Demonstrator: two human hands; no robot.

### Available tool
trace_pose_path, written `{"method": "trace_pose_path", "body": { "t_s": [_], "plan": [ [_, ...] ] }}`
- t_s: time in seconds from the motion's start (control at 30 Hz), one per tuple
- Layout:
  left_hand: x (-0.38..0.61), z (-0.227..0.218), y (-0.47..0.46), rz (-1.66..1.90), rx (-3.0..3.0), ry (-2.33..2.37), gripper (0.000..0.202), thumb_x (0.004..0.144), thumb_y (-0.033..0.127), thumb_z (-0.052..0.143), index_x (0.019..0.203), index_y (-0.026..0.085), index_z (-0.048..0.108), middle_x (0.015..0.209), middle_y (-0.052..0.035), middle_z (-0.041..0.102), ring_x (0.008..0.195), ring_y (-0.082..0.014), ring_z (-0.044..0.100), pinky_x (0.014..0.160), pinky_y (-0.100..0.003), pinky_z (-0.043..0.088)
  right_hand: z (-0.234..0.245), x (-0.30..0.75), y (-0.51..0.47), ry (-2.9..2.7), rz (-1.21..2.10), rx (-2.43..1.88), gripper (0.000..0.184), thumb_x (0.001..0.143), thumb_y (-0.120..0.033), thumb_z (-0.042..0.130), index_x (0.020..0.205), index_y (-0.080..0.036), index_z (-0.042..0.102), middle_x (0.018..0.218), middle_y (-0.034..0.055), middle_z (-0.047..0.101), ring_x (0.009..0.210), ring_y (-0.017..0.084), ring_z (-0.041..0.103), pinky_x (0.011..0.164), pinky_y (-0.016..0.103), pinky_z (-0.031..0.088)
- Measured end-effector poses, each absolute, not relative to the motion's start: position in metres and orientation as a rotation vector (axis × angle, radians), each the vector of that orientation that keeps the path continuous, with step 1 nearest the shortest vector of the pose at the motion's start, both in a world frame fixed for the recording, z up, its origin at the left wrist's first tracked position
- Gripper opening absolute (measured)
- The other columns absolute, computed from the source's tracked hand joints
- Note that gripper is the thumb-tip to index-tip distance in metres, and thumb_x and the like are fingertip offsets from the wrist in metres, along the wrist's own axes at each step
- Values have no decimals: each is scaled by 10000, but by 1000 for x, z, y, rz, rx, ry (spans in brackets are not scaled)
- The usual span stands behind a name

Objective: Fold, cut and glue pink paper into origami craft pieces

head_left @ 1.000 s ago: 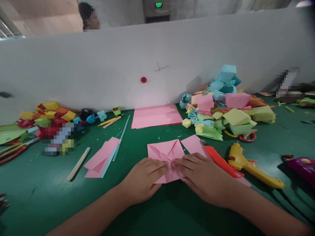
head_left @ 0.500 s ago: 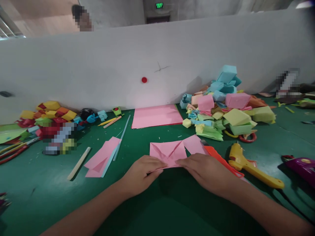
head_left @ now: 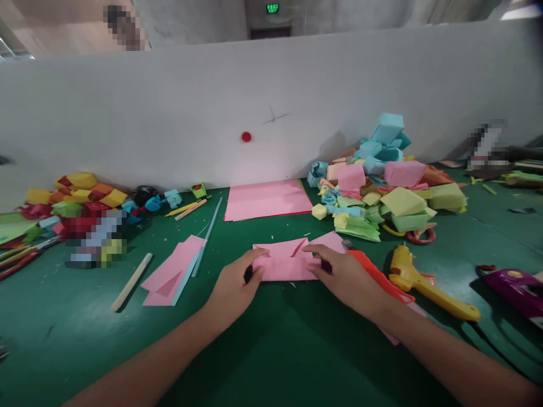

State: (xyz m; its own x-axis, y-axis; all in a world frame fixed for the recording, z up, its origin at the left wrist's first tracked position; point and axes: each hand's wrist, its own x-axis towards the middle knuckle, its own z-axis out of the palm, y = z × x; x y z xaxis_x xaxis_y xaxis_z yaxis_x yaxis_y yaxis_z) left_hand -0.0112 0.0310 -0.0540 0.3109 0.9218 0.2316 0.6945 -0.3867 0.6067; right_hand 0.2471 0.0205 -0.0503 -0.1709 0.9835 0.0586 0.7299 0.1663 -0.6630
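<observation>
I'm working from far away. My left hand point(head_left: 235, 282) is curled, with a small gap between thumb and finger, and it has hold of the left end of a folded pink paper point(head_left: 284, 268). My right hand point(head_left: 350, 280) is curled the same way and holds the right end. The paper is between my hands on the green table point(head_left: 280, 350). A yellow glue gun point(head_left: 428, 288) lies to the right, and a pink paper stack point(head_left: 267, 200) sits farther back by the white wall point(head_left: 169, 113).
</observation>
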Motion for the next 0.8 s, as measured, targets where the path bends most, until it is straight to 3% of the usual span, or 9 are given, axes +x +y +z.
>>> {"method": "trace_pose_path", "body": {
  "t_s": [0.2, 0.3, 0.4, 0.57, 0.7, 0.8],
  "plan": [
    [-10, -57, 32, 716, 2314, 1466, 342, 976, 233, 443, 1237, 247, 664, 1254, -24, 711, 1158, -229, 646, 1006, -379, 511, -53, 247, 26, -1977, 735, -1550, 452, 976, -288, 477, 1426, -303, 504, 934, 7, 754, 795, 212, 700, 671, 298, 472],
    [-9, -57, 32, 661, 2357, 1499, 342, 979, 223, 443, 1252, 238, 650, 1253, -35, 708, 1136, -241, 648, 975, -395, 525, -57, 246, 28, -2029, 650, -1547, 467, 999, -274, 458, 1466, -290, 458, 983, 21, 749, 838, 216, 703, 707, 310, 498],
    [-8, -58, 31, 591, 2460, 1499, 348, 989, 191, 421, 1259, 226, 639, 1206, -56, 712, 1059, -253, 655, 930, -425, 526, -61, 243, 31, -2099, 469, -1540, 445, 1008, -235, 443, 1451, -256, 481, 1211, 83, 693, 975, 236, 687, 797, 348, 522],
    [-7, -59, 29, 522, 2656, 1529, 346, 1014, 197, 409, 1260, 215, 652, 1046, -99, 652, 911, -257, 623, 840, -439, 533, -64, 240, 32, -2213, 343, -1504, 347, 1010, -189, 438, 1288, -244, 638, 1269, 101, 586, 995, 212, 660, 809, 333, 534],
    [-8, -58, 27, 615, 2881, 1486, 332, 972, 124, 477, 1150, 254, 725, 1284, -126, 586, 1133, -318, 568, 939, -501, 502, -64, 240, 29, -2362, 198, -1469, 341, 993, -112, 431, 1162, -241, 697, 1228, 87, 581, 996, 193, 635, 770, 289, 522],
    [-10, -60, 26, 559, 3021, 1187, 425, 926, 16, 448, 1167, 238, 719, 1309, -106, 635, 1227, -301, 564, 1018, -493, 484, -64, 241, 29, -2434, 149, -1473, 381, 968, -66, 440, 1184, -249, 694, 1215, 83, 606, 1002, 197, 616, 757, 281, 513]
  ]
}}
